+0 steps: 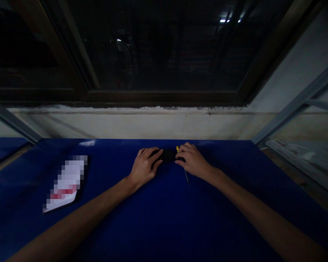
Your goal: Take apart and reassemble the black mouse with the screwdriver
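Note:
A small black object (168,155) lies on the blue tabletop between my hands; its details are lost in the dark. My left hand (146,164) curls around its left end, thumb in front and fingers behind. At the other end is my right hand (191,160), with its fingertips close against the black object. A thin screwdriver (187,177) passes through my right hand: its yellow end shows behind the fingers, and its narrow shaft slants out towards me below the thumb. The middle of the screwdriver is hidden by the hand.
A blurred white and red packet or paper (68,182) lies on the left of the blue table (164,218). Grey metal bars (289,105) rise at both sides. Behind the table stand a pale wall (153,125) and a dark window (164,54).

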Available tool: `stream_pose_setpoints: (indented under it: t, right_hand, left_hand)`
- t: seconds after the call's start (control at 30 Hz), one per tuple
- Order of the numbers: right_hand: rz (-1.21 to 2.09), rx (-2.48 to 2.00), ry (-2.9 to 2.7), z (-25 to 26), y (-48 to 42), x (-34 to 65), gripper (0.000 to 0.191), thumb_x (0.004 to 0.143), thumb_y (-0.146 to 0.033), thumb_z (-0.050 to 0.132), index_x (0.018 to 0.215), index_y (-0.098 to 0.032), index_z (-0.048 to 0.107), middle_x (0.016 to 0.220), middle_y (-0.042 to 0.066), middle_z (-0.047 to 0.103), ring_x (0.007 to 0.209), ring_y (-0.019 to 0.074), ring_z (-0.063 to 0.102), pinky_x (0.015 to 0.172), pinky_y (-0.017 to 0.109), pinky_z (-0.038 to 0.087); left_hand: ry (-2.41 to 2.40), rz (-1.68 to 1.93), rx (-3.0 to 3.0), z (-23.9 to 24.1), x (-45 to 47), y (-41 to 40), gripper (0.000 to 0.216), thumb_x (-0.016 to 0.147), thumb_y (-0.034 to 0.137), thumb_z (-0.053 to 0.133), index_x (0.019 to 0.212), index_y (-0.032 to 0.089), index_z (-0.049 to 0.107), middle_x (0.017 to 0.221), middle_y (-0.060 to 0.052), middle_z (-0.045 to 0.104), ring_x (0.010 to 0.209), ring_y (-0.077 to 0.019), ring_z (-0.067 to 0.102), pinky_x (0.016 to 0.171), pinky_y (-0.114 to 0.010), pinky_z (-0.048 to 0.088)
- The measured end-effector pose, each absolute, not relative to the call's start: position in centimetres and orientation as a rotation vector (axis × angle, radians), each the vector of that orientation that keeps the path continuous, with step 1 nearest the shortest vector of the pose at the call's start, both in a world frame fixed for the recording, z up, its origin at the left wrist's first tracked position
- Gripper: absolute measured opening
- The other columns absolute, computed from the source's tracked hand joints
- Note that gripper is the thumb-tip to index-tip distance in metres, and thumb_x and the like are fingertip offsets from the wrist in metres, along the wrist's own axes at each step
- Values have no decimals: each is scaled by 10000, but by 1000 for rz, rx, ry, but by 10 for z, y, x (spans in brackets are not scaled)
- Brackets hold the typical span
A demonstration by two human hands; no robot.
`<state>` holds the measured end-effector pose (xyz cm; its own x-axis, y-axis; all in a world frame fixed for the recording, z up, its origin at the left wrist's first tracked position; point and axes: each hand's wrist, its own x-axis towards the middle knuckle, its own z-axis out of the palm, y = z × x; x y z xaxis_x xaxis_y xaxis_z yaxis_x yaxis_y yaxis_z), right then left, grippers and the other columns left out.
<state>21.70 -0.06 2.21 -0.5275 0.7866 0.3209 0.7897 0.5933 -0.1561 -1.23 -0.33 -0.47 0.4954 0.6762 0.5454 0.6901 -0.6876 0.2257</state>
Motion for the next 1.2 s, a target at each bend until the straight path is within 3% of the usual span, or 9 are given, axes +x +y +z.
stream_pose_setpoints:
  t: [0.13, 0.3, 0.63, 0.83, 1.07, 1.2]
  right_hand:
    - [-46, -1263, -2507, 20, -1, 214, 63, 763, -185, 650, 702, -199, 659, 788, 43, 624, 842, 214, 508, 717, 337, 369]
    - [113, -1289, -2285, 27, -1, 214, 118, 836, -152, 511, 818, -182, 624, 766, 36, 661, 738, 166, 587, 725, 314, 422]
    - [452, -1264, -2035, 39, -1, 215, 107, 790, -169, 536, 784, -194, 641, 703, 4, 674, 583, 118, 621, 610, 256, 470]
    - [404, -1183, -2119, 39, 0, 214, 126, 831, -209, 534, 799, -197, 655, 752, 17, 656, 686, 132, 594, 658, 275, 443]
    - [465, -1160, -2168, 35, 0, 209, 125, 817, -198, 561, 765, -199, 674, 692, 8, 627, 649, 128, 567, 636, 278, 420]
    - [460, -1109, -2209, 32, 1, 209, 196, 842, -168, 509, 813, -205, 699, 798, 36, 665, 745, 143, 597, 707, 288, 446]
  left_hand:
    - [-1178, -990, -2720, -6, -12, -2, 343, 909, 270, 471, 1241, 207, 532, 1267, -77, 560, 1146, -228, 520, 944, -427, 421]
    - [-1103, -978, -2770, -7, -10, -2, 346, 922, 254, 446, 1254, 191, 520, 1277, -74, 565, 1179, -225, 514, 966, -434, 424]
    - [-1079, -989, -2789, -3, -9, -3, 334, 923, 253, 441, 1238, 190, 535, 1252, -75, 585, 1145, -220, 544, 944, -442, 446]
    - [-1052, -998, -2796, -4, -9, -3, 339, 919, 251, 449, 1242, 188, 532, 1254, -85, 582, 1148, -231, 540, 946, -458, 441]
    - [-1053, -984, -2786, -6, -10, -4, 340, 918, 250, 451, 1240, 180, 535, 1256, -83, 581, 1148, -233, 537, 949, -447, 437]
    - [-1055, -986, -2783, -5, -9, -4, 340, 918, 253, 452, 1240, 181, 535, 1250, -83, 586, 1140, -230, 542, 945, -443, 439]
